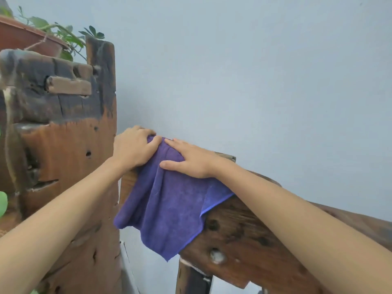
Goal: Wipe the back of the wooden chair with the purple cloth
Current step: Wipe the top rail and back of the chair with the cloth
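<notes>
The wooden chair (244, 230) runs from the centre down toward 4 o'clock, its rough top rail pitted with holes and cracks. Over the rail's upper end, at dead centre, hangs the purple cloth (167, 204), most of it dangling loose toward 6 o'clock. The left hand (133, 148) curls its fingers (153, 143) over the cloth's top edge; whether they truly grip it or merely press it, I can't quite tell. The right hand (191, 161) lies flat, fingers straight, pressing the cloth onto the rail. The likely trouble: the hanging part may snag on the splintery wood or slip off if pressure eases. At 9 o'clock a wooden stand (70, 145) crowds the left elbow; a wide stroke could bump it.
</notes>
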